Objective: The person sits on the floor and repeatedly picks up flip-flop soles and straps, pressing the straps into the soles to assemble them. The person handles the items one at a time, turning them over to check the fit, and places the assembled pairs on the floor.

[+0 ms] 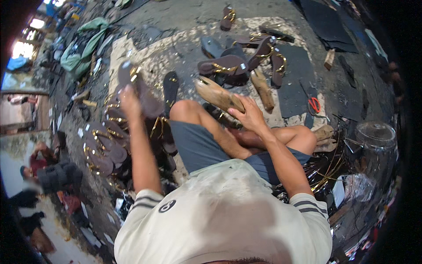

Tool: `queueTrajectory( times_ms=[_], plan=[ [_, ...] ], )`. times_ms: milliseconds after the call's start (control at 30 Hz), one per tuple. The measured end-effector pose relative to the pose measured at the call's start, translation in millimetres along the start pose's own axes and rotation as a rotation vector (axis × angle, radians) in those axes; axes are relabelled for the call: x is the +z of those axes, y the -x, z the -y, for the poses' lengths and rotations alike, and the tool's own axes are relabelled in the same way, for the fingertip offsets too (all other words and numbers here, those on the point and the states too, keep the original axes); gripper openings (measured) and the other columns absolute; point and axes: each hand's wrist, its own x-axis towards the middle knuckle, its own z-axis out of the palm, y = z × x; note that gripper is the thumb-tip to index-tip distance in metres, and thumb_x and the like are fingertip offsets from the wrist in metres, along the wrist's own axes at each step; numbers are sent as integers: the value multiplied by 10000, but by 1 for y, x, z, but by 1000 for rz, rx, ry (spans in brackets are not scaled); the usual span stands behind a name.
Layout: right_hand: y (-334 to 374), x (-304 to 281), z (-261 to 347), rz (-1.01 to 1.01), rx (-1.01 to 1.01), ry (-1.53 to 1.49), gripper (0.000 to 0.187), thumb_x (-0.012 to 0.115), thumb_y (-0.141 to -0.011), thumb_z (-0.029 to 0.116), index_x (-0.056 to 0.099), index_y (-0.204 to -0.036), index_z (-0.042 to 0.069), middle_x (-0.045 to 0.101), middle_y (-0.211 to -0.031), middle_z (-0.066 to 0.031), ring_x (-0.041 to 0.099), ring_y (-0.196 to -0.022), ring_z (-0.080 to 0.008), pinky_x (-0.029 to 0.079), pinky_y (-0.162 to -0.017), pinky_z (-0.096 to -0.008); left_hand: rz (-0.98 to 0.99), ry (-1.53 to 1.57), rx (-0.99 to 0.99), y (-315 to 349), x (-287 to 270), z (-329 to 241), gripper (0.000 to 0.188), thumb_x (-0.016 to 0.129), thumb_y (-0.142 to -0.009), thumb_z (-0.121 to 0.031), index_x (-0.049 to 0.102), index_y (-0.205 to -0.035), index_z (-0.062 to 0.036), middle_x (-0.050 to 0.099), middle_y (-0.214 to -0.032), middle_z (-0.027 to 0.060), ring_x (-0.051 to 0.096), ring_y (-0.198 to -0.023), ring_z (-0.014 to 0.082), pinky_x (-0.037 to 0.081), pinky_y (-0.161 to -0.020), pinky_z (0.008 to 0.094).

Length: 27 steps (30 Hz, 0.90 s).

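Observation:
My left hand, smeared by motion, is closed at the edge of a brown sandal with gold trim. It is just above a pile of similar gold-strapped sandals at my left. My right hand grips the near end of a wooden shoe last, fingers over its top and side. The last is tilted in front of my crossed legs and has a slotted far end. Beyond it, a brown sandal lies among several others, next to a second wooden last.
Orange-handled scissors lie by a dark sheet on the right. Gold-coloured strips and a round wire-mesh container are near my right knee. Green cloth lies at far left. Another person is at the left edge.

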Motion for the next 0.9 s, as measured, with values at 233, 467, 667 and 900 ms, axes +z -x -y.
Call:
queueTrajectory(
  times_ms=[233, 467, 667, 900],
  plan=[
    [-57, 13, -108, -73, 142, 0, 579, 694, -896, 401, 577, -1328, 34, 583, -1318, -237, 540, -1235, -380, 437, -1025, -450, -104, -486, 109, 78, -149, 30, 477, 586, -992, -177, 485, -1437, -39, 509, -1386, 190, 544, -1235, 311, 453, -980, 388],
    [-168, 17, -143, -195, 549, -118, 554, 759, -863, 327, 589, -1274, -3, 698, -1092, -181, 682, -993, -312, 516, -910, -415, 88, 44, 267, 104, -62, -65, 465, 604, -988, -115, 485, -1432, -45, 483, -1430, 120, 547, -1252, 261, 470, -1003, 367],
    [-139, -43, -78, -801, 293, -773, 402, 658, -955, 279, 519, -1174, -28, 609, -912, -75, 595, -798, -136, 525, -672, -319, 395, 137, 472, 112, 23, -141, 494, 682, -911, -91, 537, -1383, -65, 554, -1369, 103, 544, -1241, 225, 468, -990, 353],
    [-57, -75, 24, -522, 107, -1009, 395, 700, -940, 222, 456, -1174, 19, 589, -1012, -79, 593, -855, -114, 542, -692, -269, 554, 12, 1013, 149, 150, -243, 609, 744, -818, -64, 543, -1385, -154, 453, -1422, 151, 533, -1243, 334, 439, -1042, 447]
  ],
)
